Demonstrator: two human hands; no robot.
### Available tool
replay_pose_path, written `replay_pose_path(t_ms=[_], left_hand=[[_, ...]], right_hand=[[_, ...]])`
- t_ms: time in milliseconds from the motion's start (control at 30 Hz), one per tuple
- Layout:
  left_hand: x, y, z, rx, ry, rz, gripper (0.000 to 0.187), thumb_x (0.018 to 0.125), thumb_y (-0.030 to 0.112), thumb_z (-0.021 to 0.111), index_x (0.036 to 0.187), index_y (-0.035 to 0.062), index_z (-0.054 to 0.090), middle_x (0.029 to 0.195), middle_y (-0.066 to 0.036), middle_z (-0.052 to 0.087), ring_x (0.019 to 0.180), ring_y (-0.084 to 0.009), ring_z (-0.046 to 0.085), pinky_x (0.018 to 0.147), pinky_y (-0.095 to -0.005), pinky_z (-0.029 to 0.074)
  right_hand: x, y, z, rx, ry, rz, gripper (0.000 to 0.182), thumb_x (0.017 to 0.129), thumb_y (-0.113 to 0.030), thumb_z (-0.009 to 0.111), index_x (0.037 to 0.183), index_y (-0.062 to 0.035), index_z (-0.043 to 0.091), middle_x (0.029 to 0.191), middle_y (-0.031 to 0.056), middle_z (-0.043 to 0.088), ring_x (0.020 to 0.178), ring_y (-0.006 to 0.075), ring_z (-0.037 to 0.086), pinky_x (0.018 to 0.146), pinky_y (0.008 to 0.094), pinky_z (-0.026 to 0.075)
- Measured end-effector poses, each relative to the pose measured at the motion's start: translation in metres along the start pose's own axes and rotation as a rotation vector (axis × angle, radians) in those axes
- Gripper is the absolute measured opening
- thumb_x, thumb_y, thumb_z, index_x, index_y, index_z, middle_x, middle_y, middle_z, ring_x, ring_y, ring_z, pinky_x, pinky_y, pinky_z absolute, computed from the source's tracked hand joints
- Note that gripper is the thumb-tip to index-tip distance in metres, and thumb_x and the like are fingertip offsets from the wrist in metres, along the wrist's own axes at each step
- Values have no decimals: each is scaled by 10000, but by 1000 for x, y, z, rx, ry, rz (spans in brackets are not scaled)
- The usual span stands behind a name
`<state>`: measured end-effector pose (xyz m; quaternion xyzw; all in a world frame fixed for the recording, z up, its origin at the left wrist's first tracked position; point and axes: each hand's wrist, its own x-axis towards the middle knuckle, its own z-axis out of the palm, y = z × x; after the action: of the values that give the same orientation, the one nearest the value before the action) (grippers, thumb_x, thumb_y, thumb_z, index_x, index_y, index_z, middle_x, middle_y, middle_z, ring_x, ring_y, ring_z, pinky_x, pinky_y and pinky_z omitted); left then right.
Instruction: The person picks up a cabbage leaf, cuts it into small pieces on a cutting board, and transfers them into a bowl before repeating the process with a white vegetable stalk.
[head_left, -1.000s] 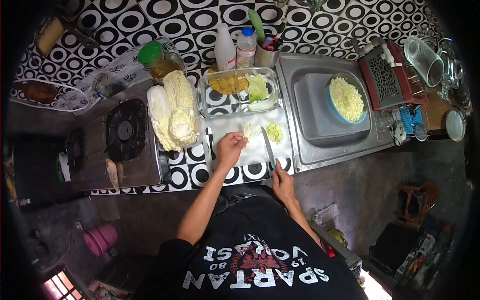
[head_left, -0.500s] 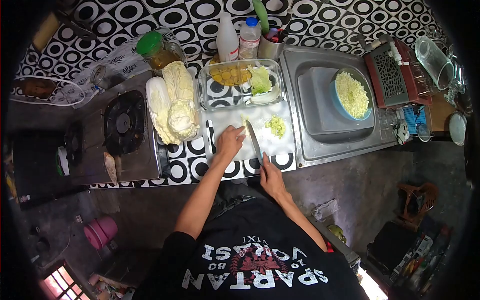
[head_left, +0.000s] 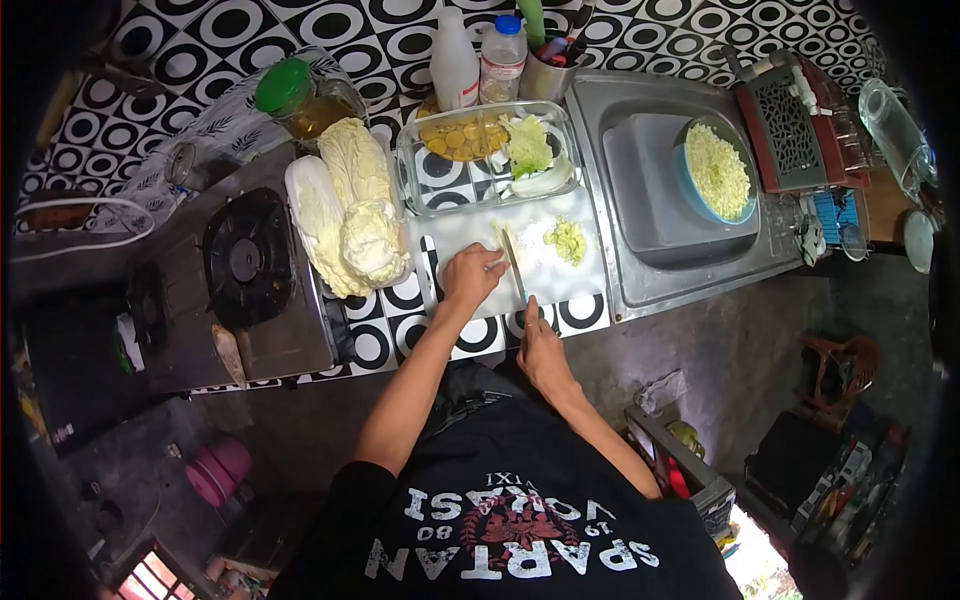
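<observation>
The counter (head_left: pixel 380 345) has a pattern of black and white circles, and the same pattern covers the wall behind it. A white cutting board (head_left: pixel 560 285) lies on the counter, just beside a steel sink (head_left: pixel 640 270).

The left hand (head_left: pixel 470 277) rests on the board with the fingers bent, pressing down a small pale strip of cabbage (head_left: pixel 500 235). The right hand (head_left: pixel 540 350) is closed around the handle of a knife (head_left: pixel 516 265). The blade lies across the board and touches the fingers of the left hand, with its tip at the strip. A small heap of chopped cabbage (head_left: pixel 568 240) lies on the board to the right of the blade, apart from it.

Behind the board stands a glass dish (head_left: pixel 485 160) with yellow pieces and some green leaves inside. Two halves of napa cabbage (head_left: pixel 345 215) lie to the left of the board, partly on the edge of a gas stove (head_left: pixel 245 265). In the sink, a blue bowl (head_left: pixel 715 172) is full of shredded cabbage. A jar with a green lid (head_left: pixel 290 95) stands behind the cabbage halves, and two plastic bottles (head_left: pixel 475 60) stand at the wall.
</observation>
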<state>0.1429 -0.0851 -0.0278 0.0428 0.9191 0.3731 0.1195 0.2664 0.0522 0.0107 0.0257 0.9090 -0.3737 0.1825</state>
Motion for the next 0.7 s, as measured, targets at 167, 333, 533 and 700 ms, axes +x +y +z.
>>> replay_pose_path(t_ms=[167, 333, 533, 700], left_hand=[[4, 1, -4, 48, -39, -21, 205, 733, 325, 697, 865, 171, 724, 763, -44, 617, 712, -267, 615, 657, -382, 488], [6, -3, -5, 1, -23, 31, 192, 725, 341, 706, 810, 169, 725, 700, -36, 599, 650, -281, 602, 607, -399, 478], [10, -3, -6, -25, -33, 18, 188, 717, 337, 713, 781, 161, 724, 689, -43, 603, 636, -293, 600, 580, -406, 461], [11, -3, -7, -24, -65, -66, 177, 708, 321, 717, 780, 160, 724, 707, -44, 624, 660, -298, 611, 606, -399, 476]], right_hand=[[-16, -1, 3, -47, 52, 50, 816, 701, 56, 558, 1408, 5, 152, 887, 256, 535, 741, 434, 564, 656, 481, 461], [-35, -3, 0, -107, 88, 81, 852, 680, 71, 571, 1420, -31, 161, 892, 236, 541, 746, 425, 563, 660, 477, 455], [-39, -3, 4, -130, 31, 113, 883, 676, 62, 582, 1433, -66, 144, 949, 243, 538, 763, 434, 567, 671, 487, 457], [-32, 11, 25, -198, -80, 52, 857, 706, 13, 582, 1431, -76, 135, 968, 251, 531, 709, 451, 573, 648, 513, 475]])
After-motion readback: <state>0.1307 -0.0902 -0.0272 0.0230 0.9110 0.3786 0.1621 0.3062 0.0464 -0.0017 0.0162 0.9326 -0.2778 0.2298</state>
